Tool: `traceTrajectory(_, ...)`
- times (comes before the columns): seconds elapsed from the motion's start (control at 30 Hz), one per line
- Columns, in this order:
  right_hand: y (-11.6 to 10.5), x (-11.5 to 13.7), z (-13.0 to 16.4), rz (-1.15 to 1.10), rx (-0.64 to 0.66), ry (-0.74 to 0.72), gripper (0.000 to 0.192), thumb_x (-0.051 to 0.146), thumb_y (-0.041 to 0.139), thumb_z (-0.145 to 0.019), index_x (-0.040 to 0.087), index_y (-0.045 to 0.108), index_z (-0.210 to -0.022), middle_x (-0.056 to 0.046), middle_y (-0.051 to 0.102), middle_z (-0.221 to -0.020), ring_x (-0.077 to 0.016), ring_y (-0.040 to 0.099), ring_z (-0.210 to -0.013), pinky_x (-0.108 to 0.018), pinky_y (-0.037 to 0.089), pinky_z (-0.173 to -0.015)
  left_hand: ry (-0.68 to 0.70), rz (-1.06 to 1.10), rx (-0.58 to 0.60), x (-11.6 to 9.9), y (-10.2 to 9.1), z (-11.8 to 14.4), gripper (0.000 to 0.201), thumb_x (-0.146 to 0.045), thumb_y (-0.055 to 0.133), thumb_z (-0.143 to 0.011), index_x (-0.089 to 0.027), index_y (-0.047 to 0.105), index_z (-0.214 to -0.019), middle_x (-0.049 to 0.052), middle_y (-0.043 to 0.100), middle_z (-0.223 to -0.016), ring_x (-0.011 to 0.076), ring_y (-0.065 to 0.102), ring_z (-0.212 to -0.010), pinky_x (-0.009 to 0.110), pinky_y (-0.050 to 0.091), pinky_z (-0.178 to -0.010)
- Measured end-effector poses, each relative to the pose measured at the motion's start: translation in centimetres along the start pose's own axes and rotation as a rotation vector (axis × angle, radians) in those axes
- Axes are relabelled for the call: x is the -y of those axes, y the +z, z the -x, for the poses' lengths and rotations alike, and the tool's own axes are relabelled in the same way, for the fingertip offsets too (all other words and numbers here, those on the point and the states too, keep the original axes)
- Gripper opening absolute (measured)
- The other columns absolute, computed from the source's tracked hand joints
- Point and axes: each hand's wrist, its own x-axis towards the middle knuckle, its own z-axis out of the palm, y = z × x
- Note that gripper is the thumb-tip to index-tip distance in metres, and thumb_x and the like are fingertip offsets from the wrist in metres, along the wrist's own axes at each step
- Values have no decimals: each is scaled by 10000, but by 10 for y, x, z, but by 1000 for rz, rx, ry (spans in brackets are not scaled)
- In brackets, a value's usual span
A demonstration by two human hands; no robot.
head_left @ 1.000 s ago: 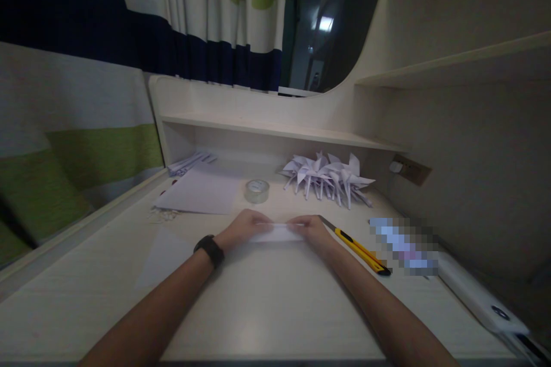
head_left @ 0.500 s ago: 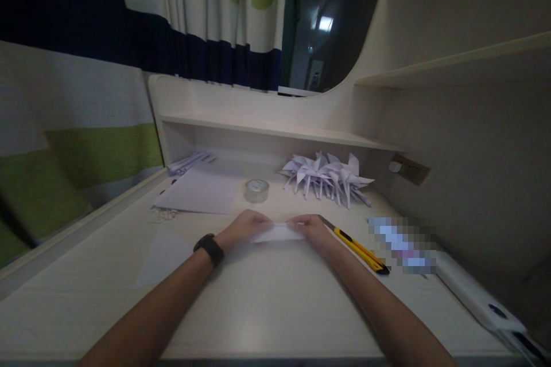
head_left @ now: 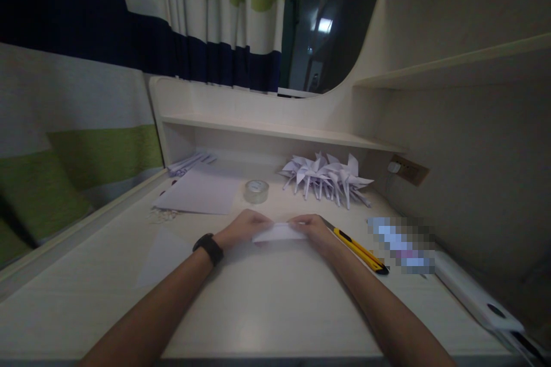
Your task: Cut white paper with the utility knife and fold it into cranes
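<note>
Centrally, left hand (head_left: 241,227) and right hand (head_left: 313,228) each pinch an end of a folded white paper strip (head_left: 279,233) on the desk (head_left: 258,304). Yellow utility knife (head_left: 357,249) lies at 3 o'clock, tape roll (head_left: 257,190) at 12.

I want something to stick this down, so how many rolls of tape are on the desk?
1. A clear tape roll lies flat on the desk, behind the hands, between the flat paper sheet and the pile of folded paper pieces. Others could be hidden.
</note>
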Motion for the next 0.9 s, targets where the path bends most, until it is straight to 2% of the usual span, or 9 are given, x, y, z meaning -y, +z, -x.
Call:
traceTrajectory(0.2,1,0,0,-8,13,-5,356,355,827,-492,136,746,-761,-39,681,-653,-136,548,-570,-274,408,-574,37,-35,-128,3,0,-1,354,-439,632,-767,-107,741,-823,62,690,-676,151,557,-577,231,389,-524)
traceTrajectory(0.6,2,2,1,38,-20,-4,336,366,802,-531,123,744,-755,-37,666,-630,-121,523,-537,-260,399,-539,-12,20,9,8,0,-1,510,-553,504,-839,-88,701,-766,72,669,-621,140,560,-526,224,386,-500)
traceTrajectory(0.77,3,6,3,-11,23,-12,354,375,804,-542,120,746,-780,-38,666,-655,-119,536,-552,-260,413,-539,41,56,-69,8,-2,-1,419,-482,617,-781,-100,715,-921,78,697,-748,157,584,-621,237,411,-551)
traceTrajectory(0.9,2,4,3,-35,33,-24,353,348,812,-536,122,752,-801,-54,689,-707,-128,555,-589,-274,437,-576,41,77,-106,6,-2,-1,405,-464,633,-766,-100,725,-919,97,710,-833,181,600,-699,259,433,-605)
